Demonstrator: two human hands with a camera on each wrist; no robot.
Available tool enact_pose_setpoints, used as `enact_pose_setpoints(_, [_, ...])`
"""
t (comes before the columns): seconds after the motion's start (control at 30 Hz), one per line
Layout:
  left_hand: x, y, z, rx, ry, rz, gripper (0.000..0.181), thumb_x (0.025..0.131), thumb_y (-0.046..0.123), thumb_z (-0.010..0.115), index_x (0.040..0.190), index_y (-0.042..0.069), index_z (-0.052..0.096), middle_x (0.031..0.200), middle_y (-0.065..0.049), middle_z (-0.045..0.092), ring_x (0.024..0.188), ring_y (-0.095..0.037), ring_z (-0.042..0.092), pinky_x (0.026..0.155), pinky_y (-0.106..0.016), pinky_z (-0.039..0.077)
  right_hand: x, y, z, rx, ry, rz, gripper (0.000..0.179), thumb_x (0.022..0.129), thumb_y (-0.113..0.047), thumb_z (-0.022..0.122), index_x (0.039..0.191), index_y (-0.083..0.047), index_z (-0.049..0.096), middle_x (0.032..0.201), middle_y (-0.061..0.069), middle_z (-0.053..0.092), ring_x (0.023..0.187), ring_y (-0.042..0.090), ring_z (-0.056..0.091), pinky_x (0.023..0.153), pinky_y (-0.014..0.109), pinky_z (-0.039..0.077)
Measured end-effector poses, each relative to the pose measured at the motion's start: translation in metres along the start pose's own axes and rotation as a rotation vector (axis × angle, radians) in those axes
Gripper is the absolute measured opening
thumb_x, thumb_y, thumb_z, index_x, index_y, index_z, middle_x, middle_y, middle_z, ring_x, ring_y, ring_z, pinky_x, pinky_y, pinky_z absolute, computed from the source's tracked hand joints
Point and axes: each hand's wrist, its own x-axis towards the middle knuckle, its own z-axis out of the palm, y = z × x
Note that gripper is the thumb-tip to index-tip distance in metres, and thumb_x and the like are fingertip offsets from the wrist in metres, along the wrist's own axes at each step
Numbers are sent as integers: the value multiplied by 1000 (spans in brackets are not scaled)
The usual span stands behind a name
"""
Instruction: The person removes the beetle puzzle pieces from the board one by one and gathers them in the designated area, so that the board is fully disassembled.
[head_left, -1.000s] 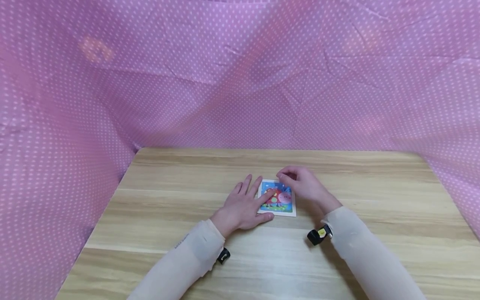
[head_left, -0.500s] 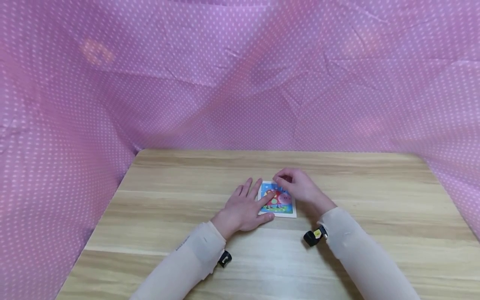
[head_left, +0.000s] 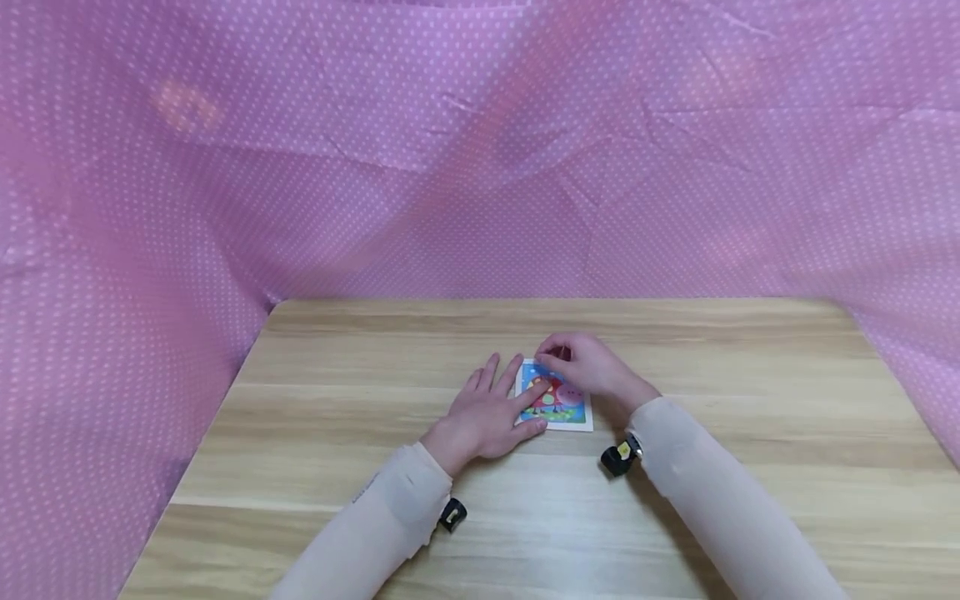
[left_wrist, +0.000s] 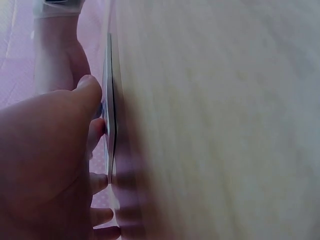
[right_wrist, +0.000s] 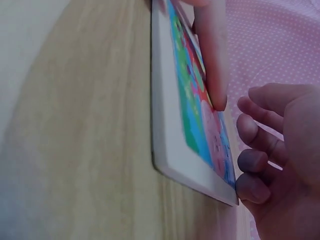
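A small square picture board (head_left: 570, 426) with a white border lies flat on the table. Its print shows a red spotted ladybug with a pink face on blue and green. My left hand (head_left: 487, 418) rests on the board's left side, fingers spread; the index finger lies across the picture and the thumb is at the near edge. At the far edge is my right hand (head_left: 588, 362), fingers curled and thumb tip close to the index finger. In the right wrist view, the right fingers (right_wrist: 252, 161) sit right beside the board's far side, with nothing visible between them and the thumb.
The wood-grain table (head_left: 360, 358) reaches back to a pink polka-dot cloth (head_left: 480, 183) hanging behind and at the sides. Both forearms wear light sleeves (head_left: 712, 475), with a small black wrist camera (head_left: 617, 459) on each.
My right hand has moved left along the board's far edge, from its right part toward its left corner. My left hand and the board have stayed in place.
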Motion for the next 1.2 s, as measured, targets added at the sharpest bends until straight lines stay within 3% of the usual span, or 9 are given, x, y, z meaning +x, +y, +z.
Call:
enact_pose_setpoints(0.23, [1, 0, -2, -9, 1, -9, 64, 110, 71, 33, 169, 52, 21, 185, -9, 0, 170, -43, -1, 138, -57, 13, 5, 6, 0, -33, -3, -38, 20, 108, -22, 66, 120, -11, 77, 111, 4, 77, 97, 18, 65, 89, 36, 53])
enact_pose_setpoints(0.47, [4, 1, -5, 10, -11, 4, 65, 109, 72, 32, 170, 51, 19, 185, -9, 0, 170, -42, 0, 138, -57, 12, 5, 6, -3, -58, -3, -17, 21, 108, -23, 66, 123, -13, 77, 112, 4, 76, 97, 20, 64, 89, 38, 53])
enact_pose_setpoints(0.83, [-3, -2, -3, -13, -17, -18, 65, 109, 71, 36, 170, 51, 22, 185, -8, 2, 170, -41, 2, 138, -57, 9, 15, 7, 1, -133, -60, -128, 15, 106, -15, 69, 118, -14, 78, 113, 3, 78, 106, 20, 70, 103, 49, 57])
enact_pose_setpoints(1.2, [-3, 0, -1, 8, -21, -7, 73, 105, 73, 45, 170, 50, 21, 185, -8, 2, 170, -40, 2, 137, -58, 9, 19, 10, 2, -140, -112, -187, 17, 108, -18, 67, 120, -17, 79, 114, -1, 76, 101, 14, 66, 96, 41, 55])
